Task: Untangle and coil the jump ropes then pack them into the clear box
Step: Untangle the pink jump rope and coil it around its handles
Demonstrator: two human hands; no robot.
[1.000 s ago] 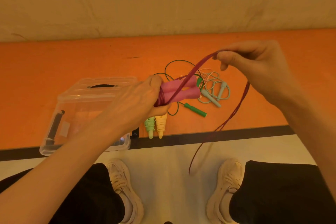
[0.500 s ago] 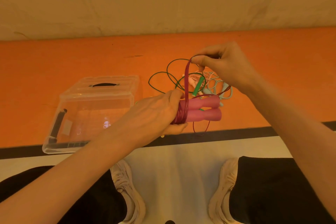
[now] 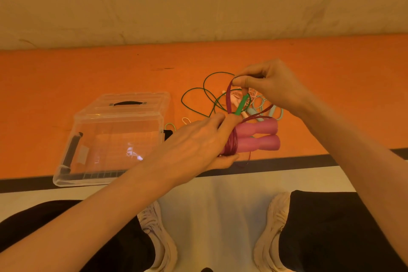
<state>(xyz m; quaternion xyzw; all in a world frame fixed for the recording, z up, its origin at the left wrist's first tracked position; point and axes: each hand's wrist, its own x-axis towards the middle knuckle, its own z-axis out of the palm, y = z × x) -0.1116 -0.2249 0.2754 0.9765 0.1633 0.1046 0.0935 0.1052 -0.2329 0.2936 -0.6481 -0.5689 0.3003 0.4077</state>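
My left hand [image 3: 198,141] grips the two pink handles [image 3: 259,138] of a jump rope, side by side, with dark red cord wound around their near end. My right hand [image 3: 268,85] pinches a loop of that dark red cord [image 3: 228,99] just above the handles. A short tail of cord hangs below them. Behind on the orange mat lies a tangle: a green rope [image 3: 205,93] with a green handle [image 3: 241,105], plus pale pink and light teal ropes [image 3: 262,104]. The clear box [image 3: 114,139] sits at the left, its lid on top.
The orange mat [image 3: 66,77] ends at a dark strip [image 3: 298,163] near my feet, with white floor beyond. My shoes and black trousers fill the bottom of the view. A beige wall rises behind the mat. Small green and yellow loops [image 3: 171,126] peek out beside the box.
My right hand came in from the right and wound the long hanging cord around the handles; only a short tail hangs now. The left hand shifted the handles slightly to the right.
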